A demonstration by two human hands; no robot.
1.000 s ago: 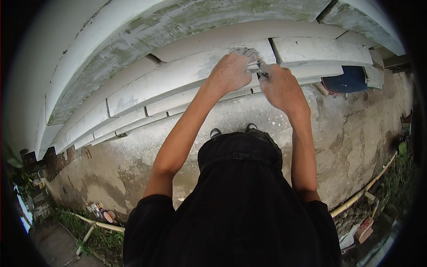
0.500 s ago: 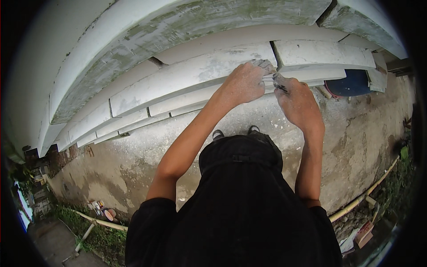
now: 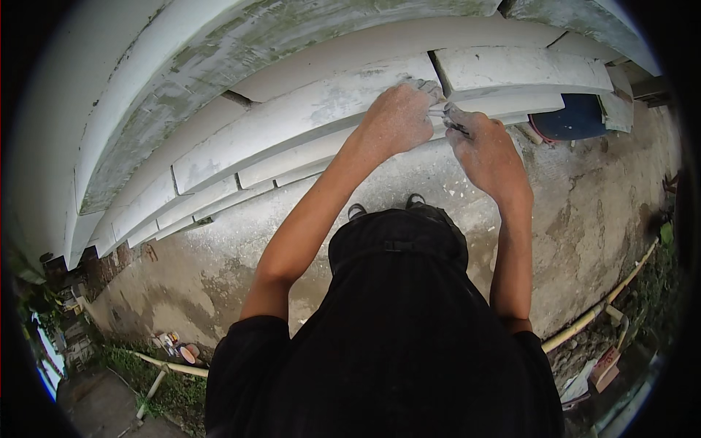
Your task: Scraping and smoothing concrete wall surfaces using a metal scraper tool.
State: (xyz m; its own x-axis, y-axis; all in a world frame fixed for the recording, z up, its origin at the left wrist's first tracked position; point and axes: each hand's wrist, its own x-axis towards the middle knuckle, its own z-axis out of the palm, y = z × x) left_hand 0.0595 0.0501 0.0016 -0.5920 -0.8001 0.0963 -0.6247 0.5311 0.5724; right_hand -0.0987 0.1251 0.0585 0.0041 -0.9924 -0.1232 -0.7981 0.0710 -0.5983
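Note:
Dust coats both of my hands, which meet in front of a white ledge point(image 3: 307, 98) close to a vertical gap in it. My left hand point(image 3: 401, 119) is closed, its fingertips curled against the ledge's edge just left of that gap; what they hold, if anything, is hidden. Close on its right, my right hand point(image 3: 488, 152) is also closed, with something small and dark between thumb and fingers, too small to name. A short pale strip shows between the two hands, and I cannot tell which hand it belongs to.
A larger white and grey ledge point(image 3: 241, 69) overhangs farther up. Below is a stained concrete floor point(image 3: 569, 219) with pale flecks. A dark blue round-edged container point(image 3: 573, 120) stands at the right under the ledges. Bamboo poles point(image 3: 577, 334) edge the floor, and small containers point(image 3: 188, 353) lie lower left.
The whole view has shifted slightly, so the ledges and hands sit a little higher in the picture. Both hands stay closed at the same gap, nearly in the same pose.

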